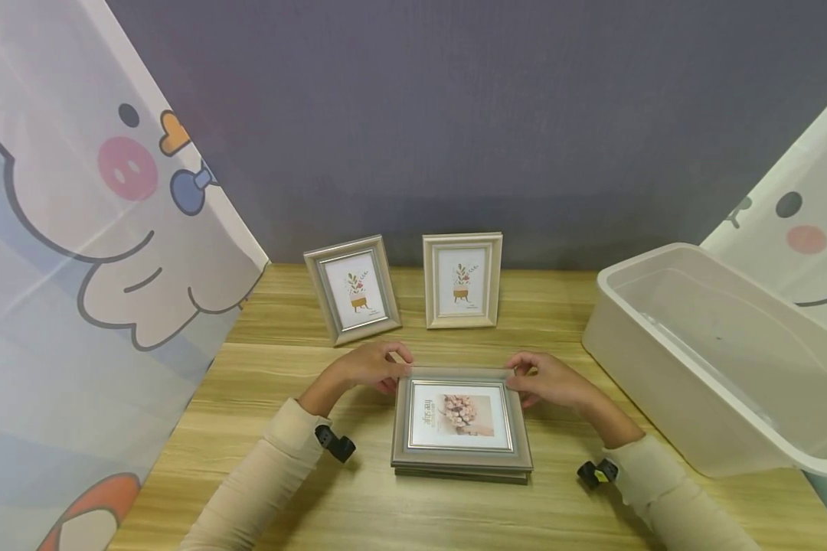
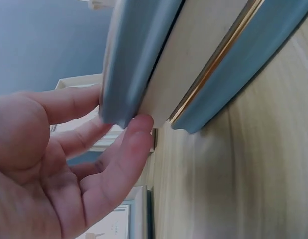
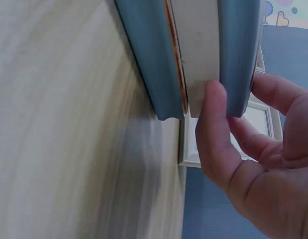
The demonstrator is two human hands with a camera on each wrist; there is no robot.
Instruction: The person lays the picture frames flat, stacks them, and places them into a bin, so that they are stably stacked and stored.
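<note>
A grey picture frame (image 1: 462,456) with a flower print lies face up on top of a small stack on the wooden table. At its far left corner, my left hand (image 1: 377,365) pinches the edge, thumb on the face and fingers bent against the side. My right hand (image 1: 550,379) pinches the far right corner in much the same way. In the left wrist view, a fingertip reaches the pale layer (image 2: 186,59) under the top frame (image 2: 139,55). The right wrist view has a finger on that pale layer (image 3: 197,50) too, with another grey frame (image 3: 149,59) below.
Two picture frames with plant prints, one grey-beige (image 1: 390,295) and one cream (image 1: 428,283), stand upright behind the stack, near the dark back wall (image 1: 482,115). A white plastic tub (image 1: 661,367) sits at the right side of the table (image 1: 358,505). Cartoon-print curtains hang on both sides.
</note>
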